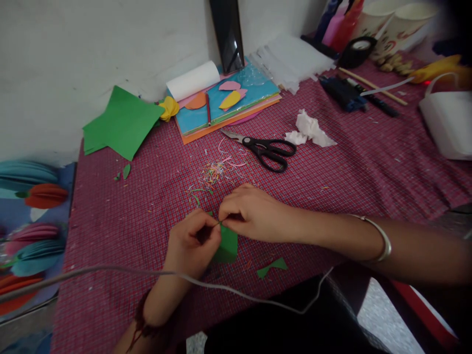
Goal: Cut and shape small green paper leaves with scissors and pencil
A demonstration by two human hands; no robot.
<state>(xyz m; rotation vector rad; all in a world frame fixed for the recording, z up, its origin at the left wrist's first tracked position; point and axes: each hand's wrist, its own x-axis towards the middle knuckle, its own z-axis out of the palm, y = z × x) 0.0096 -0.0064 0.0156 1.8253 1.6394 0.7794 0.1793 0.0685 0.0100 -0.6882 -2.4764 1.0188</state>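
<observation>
My left hand and my right hand meet over the table's front part, fingertips pinched close together. Between the tips shows a tiny bit of green paper, mostly hidden by the fingers. Just beneath lies a larger piece of green paper, partly covered by both hands; whether it joins the bit in my fingers I cannot tell. A small green paper scrap rests to the right. Beyond my hands are a heap of thin paper clippings and black-handled scissors, lying with blades apart.
Green star-shaped paper lies at the back left, beside stacked coloured sheets with a white roll. Crumpled tissue, a glue gun and paper cups are rightward. A white cable crosses over my left forearm.
</observation>
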